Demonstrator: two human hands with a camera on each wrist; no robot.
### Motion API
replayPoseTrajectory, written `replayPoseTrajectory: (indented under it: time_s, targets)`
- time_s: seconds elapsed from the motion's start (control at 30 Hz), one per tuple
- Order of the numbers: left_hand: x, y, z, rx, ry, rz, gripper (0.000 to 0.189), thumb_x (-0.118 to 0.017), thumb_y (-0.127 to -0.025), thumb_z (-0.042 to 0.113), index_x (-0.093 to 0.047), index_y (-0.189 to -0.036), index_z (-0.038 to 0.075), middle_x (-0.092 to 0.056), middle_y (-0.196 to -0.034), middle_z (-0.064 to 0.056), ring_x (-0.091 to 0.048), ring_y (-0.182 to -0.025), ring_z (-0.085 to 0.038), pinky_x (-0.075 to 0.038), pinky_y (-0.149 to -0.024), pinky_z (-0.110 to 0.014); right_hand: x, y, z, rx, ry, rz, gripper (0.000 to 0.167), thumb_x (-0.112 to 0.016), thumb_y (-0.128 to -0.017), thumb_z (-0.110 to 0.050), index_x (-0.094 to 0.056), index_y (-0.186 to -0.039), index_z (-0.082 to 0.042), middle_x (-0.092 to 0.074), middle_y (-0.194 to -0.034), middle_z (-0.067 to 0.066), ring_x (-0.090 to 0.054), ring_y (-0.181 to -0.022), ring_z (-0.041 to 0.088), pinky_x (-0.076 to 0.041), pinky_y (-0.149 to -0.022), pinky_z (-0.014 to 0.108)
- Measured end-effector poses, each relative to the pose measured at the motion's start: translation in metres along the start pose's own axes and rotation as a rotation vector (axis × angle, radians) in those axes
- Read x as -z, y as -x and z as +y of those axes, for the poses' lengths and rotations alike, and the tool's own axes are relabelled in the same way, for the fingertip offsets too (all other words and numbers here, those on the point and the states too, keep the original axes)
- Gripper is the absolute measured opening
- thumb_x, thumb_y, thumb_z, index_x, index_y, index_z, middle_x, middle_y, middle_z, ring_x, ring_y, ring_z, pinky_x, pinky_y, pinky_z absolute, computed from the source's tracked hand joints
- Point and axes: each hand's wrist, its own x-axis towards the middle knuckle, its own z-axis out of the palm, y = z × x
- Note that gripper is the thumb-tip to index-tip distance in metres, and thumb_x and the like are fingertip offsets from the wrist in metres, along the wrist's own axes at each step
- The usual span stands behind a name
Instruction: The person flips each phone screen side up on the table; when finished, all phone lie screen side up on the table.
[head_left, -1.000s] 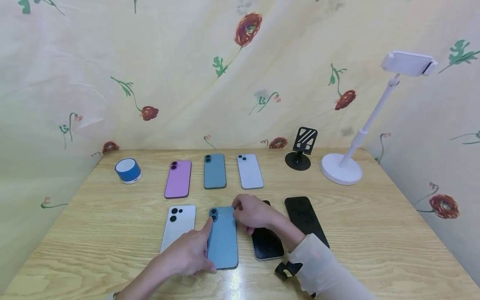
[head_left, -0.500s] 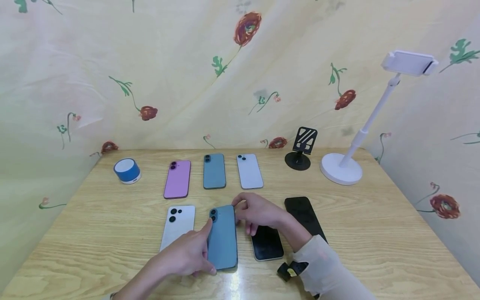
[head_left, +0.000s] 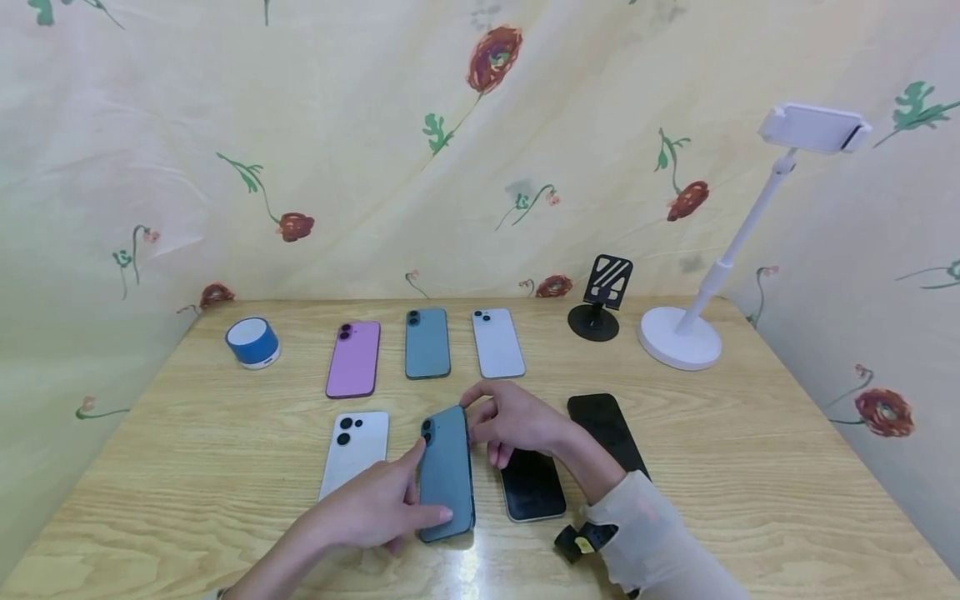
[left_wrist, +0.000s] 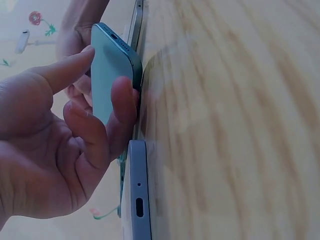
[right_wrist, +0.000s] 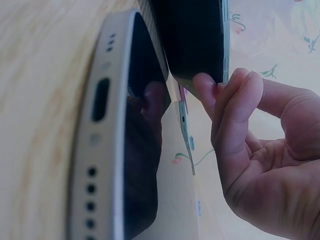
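Observation:
A blue phone lies back up between both hands, tilted with its right edge raised. My left hand holds its left side, thumb across the lower back and index finger by the camera lenses. In the left wrist view, other fingers of that hand curl beside the phone's low edge, near the table. My right hand pinches the phone's upper right corner; in the right wrist view its fingertips meet the edge under the dark screen. Beneath the right hand lies a phone with a black screen, partly covered.
A white phone lies left, a black phone right. Behind are a pink phone, another blue phone and a pale phone. A blue-white cylinder, black stand and white phone stand stand at the back.
The blue phone has gone from flat to tilted, its right edge lifted by the right hand. My left thumb has moved from the lower left corner onto the phone's back.

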Motion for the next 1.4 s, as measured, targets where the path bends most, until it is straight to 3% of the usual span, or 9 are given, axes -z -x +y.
replayPoseTrajectory:
  time_s: [0.27, 0.43, 0.67, 0.93, 1.4]
  targets:
    - [0.003, -0.002, 0.007, 0.004, 0.048, 0.038, 0.098, -0.075, -0.099, 0.043, -0.023, -0.163, -0.008, -0.067, -0.074, -0.006, -0.064, -0.054, -0.022, -0.051, -0.05, -0.035, 0.001, 0.002, -0.002, 0.007, -0.001, 0.006, 0.041, -0.065, -0.098, 0.0, -0.052, -0.137, 0.001, -0.077, -0.096, 0.01, -0.067, -0.054, 0.015, -0.059, -0.053, 0.028]
    - [0.003, -0.004, 0.008, -0.025, 0.065, 0.028, 0.087, -0.072, -0.1, 0.045, -0.033, -0.161, -0.001, -0.068, -0.072, -0.007, -0.065, -0.051, -0.022, -0.053, -0.049, -0.038, 0.001, 0.002, -0.003, 0.019, -0.005, 0.005, 0.041, -0.069, -0.099, -0.003, -0.053, -0.136, 0.001, -0.078, -0.1, 0.011, -0.068, -0.055, 0.014, -0.06, -0.054, 0.028]
    - [0.005, -0.007, 0.009, -0.023, 0.092, 0.004, 0.08, -0.063, -0.104, 0.053, -0.033, -0.166, 0.013, -0.066, -0.08, -0.008, -0.069, -0.054, -0.024, -0.054, -0.046, -0.038, 0.0, 0.002, -0.005, 0.023, -0.021, 0.002, 0.041, -0.072, -0.098, -0.006, -0.053, -0.135, -0.001, -0.078, -0.102, 0.01, -0.069, -0.056, 0.014, -0.061, -0.055, 0.029]
    - [0.005, -0.011, 0.007, -0.031, 0.097, 0.006, 0.076, -0.062, -0.104, 0.054, -0.041, -0.16, 0.008, -0.065, -0.078, -0.009, -0.07, -0.053, -0.022, -0.054, -0.046, -0.035, -0.002, 0.002, -0.006, 0.019, -0.025, 0.006, 0.041, -0.071, -0.098, -0.005, -0.053, -0.135, -0.001, -0.078, -0.103, 0.01, -0.069, -0.057, 0.014, -0.061, -0.056, 0.03]
    - [0.006, -0.011, 0.009, 0.007, 0.132, -0.021, 0.08, -0.059, -0.105, 0.054, -0.036, -0.163, 0.005, -0.066, -0.085, -0.006, -0.072, -0.059, -0.02, -0.056, -0.047, -0.032, -0.005, -0.001, 0.001, 0.006, -0.029, -0.001, 0.053, -0.067, -0.097, -0.006, -0.051, -0.146, 0.003, -0.077, -0.111, 0.013, -0.071, -0.062, 0.017, -0.062, -0.057, 0.031]
